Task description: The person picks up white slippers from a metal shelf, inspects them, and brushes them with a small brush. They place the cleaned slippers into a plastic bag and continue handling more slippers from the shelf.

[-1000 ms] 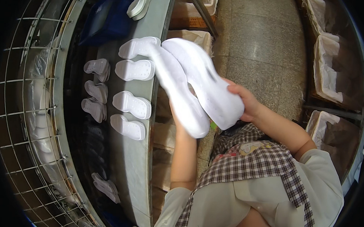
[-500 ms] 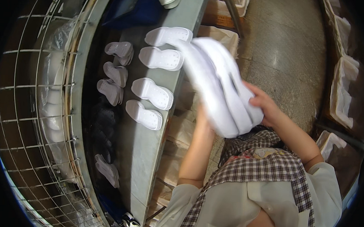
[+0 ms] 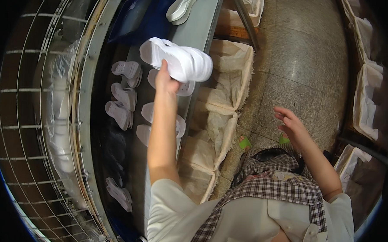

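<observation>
A small stack of white shoe soles [image 3: 185, 62] is in my left hand [image 3: 165, 81], whose thumb lies over the near side; the fingers beneath are partly hidden. It is held over the grey metal shelf [image 3: 201, 32]. Several white soles lie on that shelf below, among them one sole [image 3: 186, 88] behind my hand and another [image 3: 147, 112] beside my forearm, partly covered by it. My right hand [image 3: 291, 126] hangs over the floor in front of my apron. It holds nothing, with its fingers loosely bent and apart.
More white soles [image 3: 124, 92] sit in a row deeper on the left, near a wire mesh guard [image 3: 20, 89]. A white pair [image 3: 184, 7] is at the shelf's far end. Cloth-lined baskets [image 3: 246, 75] stand beside the shelf, others [image 3: 368, 102] at right.
The white soles, held in both hands before, have moved left over the shelf in my left hand alone. My right hand has let go and stays on the right.
</observation>
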Motion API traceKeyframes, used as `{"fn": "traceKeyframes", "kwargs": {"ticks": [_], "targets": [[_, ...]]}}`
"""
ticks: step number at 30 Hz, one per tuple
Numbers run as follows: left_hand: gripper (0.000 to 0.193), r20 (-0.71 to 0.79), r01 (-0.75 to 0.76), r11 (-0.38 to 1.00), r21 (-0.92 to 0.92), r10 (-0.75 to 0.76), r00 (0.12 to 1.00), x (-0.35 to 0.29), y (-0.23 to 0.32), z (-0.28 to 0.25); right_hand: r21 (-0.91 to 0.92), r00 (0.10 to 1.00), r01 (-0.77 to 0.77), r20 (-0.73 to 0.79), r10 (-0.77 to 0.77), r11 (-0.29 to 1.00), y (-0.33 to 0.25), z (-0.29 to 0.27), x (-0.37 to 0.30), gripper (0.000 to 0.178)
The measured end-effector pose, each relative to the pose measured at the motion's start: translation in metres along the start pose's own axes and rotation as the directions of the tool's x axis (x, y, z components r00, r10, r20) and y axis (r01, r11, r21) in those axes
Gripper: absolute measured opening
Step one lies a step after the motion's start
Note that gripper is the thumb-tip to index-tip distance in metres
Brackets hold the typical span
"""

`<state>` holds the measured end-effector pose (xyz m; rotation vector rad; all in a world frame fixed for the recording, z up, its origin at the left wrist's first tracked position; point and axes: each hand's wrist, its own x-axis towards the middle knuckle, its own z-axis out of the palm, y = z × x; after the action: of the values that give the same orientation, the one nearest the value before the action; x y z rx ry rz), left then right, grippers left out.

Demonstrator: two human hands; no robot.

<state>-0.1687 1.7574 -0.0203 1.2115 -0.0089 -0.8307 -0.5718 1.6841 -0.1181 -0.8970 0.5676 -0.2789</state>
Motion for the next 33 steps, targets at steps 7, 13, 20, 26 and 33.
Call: {"fn": "traceKeyframes", "kwargs": {"ticks": [7, 13, 20, 26, 33], "targets": [[0.038, -0.319, 0.093, 0.994, -0.052, -0.104, 0.942, 0.101, 0.021, -0.018, 0.086, 0.986, -0.144, -0.072, 0.150, 0.986, 0.047, -0.013, -0.015, 0.041], [0.058, -0.350, 0.164, 0.955, 0.247, -0.070, 0.934, 0.113, 0.042, -0.071, 0.049, 0.972, -0.208, -0.096, 0.212, 0.977, 0.064, -0.008, 0.002, 0.035], [0.064, -0.739, -0.263, 0.952, 0.155, 0.288, 0.608, 0.139, 0.089, -0.185, 0.126, 0.939, -0.257, -0.203, 0.278, 0.958, 0.089, 0.015, 0.021, 0.030], [0.043, -0.599, -0.403, 0.914, -0.045, 0.298, 0.743, 0.196, 0.104, -0.258, 0.131, 0.916, -0.309, -0.227, 0.332, 0.942, 0.119, 0.041, 0.021, 0.027], [0.037, -0.524, -0.330, 0.891, -0.313, 0.128, 0.842, 0.205, 0.119, -0.268, -0.181, 0.966, -0.172, -0.225, 0.129, 0.968, 0.112, 0.071, 0.035, 0.025]]}}
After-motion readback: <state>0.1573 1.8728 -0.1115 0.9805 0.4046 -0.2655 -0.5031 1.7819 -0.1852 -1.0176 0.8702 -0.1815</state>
